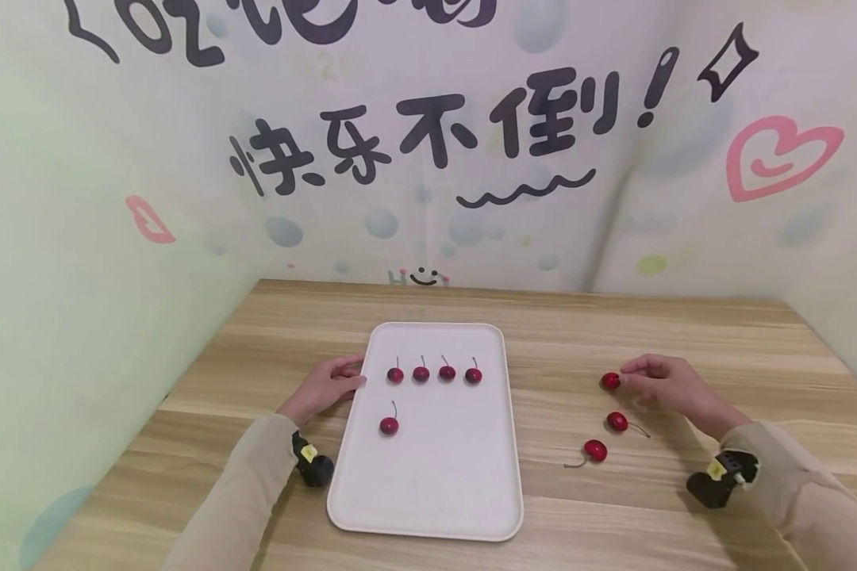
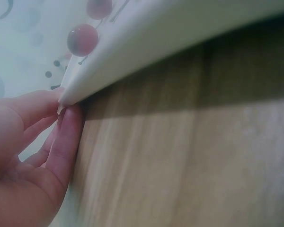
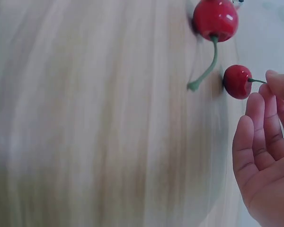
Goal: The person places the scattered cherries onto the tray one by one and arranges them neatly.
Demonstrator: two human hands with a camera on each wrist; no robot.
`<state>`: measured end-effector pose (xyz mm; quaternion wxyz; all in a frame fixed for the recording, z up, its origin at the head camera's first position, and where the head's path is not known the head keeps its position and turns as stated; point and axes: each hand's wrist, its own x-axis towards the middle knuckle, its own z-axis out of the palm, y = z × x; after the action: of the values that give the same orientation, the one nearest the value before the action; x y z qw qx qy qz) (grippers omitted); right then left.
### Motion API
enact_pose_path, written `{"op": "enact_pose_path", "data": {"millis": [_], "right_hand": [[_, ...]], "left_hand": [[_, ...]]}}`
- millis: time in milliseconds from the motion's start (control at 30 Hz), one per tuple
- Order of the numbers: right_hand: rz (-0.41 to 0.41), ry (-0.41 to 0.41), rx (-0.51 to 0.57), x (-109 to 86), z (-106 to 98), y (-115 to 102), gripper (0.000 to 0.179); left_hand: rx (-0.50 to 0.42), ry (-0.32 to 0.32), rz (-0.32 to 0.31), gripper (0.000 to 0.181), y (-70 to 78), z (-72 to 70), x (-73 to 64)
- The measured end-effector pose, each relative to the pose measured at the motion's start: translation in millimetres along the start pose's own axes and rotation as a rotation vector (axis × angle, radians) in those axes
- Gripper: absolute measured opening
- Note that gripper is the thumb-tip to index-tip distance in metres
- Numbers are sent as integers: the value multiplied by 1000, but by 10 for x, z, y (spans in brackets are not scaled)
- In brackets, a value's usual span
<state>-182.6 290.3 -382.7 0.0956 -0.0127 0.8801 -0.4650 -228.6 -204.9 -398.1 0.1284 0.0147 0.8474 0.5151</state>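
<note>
My right hand [image 1: 674,390] pinches the green stem of a red cherry [image 3: 237,82] between thumb and fingertip, right of the tray. In the right wrist view the fruit is beside the fingertips, its stem running between them. My left hand [image 1: 327,387] holds the left rim of a white tray [image 1: 450,484], thumb and fingers at its edge in the left wrist view. Several dark red cherries [image 1: 420,373] form a row across the tray's upper part, stems pointing away. Below the row's left end lies a single cherry [image 1: 389,426].
Two more cherries rest on the wooden table [image 1: 578,523]: one [image 1: 617,422] just nearer than the right hand, another [image 1: 595,451] closer to the tray. A printed cloth [image 1: 428,230] hangs behind the table. Each wrist wears a black camera [image 1: 316,468].
</note>
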Motion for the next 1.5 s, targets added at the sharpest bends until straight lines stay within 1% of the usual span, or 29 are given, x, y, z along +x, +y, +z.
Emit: {"op": "enact_pose_path", "data": {"millis": [200, 467, 933, 1033, 1100, 1267, 1500], "right_hand": [[21, 11, 26, 4, 11, -23, 46], [1, 35, 14, -4, 15, -51, 45], [-41, 77, -66, -24, 42, -236, 44], [-57, 82, -78, -28, 51, -273, 42], [-75, 85, -86, -30, 62, -300, 39], [-133, 70, -92, -22, 112, -374, 35], [-157, 15, -68, 7, 240, -474, 32]], "left_hand": [[-2, 0, -1, 46, 8, 2, -6], [-1, 0, 0, 46, 21, 5, -16], [11, 5, 3, 45, 14, 4, -22], [8, 6, 4, 45, 9, 1, -18], [4, -2, 16, 45, 10, -1, -16], [-15, -19, 42, 44, 14, -3, -20], [-14, -18, 30, 45, 12, -9, -23]]}}
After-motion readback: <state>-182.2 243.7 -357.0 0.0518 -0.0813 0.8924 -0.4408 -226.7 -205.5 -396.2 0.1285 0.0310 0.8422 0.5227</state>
